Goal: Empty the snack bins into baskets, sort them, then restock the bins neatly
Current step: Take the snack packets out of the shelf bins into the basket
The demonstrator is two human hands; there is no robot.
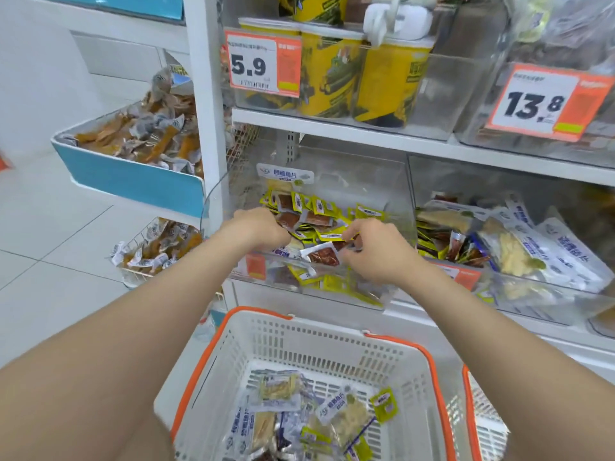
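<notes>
A clear plastic snack bin (362,181) on the lower shelf holds several small yellow-and-brown snack packets (319,214). Both my hands are inside it. My left hand (259,227) is curled over packets at the bin's left side, and what it grips is hidden under the fingers. My right hand (376,251) pinches a small brown packet (349,242) just above a white-edged brown packet (322,254). Below the bin stands a white basket with orange handles (299,344); it holds several white-blue and yellow packets (316,414).
A second clear bin (565,304) to the right holds larger white-blue bags and dark packets. Yellow cups (332,71) stand on the shelf above behind price tags. A blue tray (133,181) of snacks juts out at left. Another basket's orange rim (469,410) shows at lower right.
</notes>
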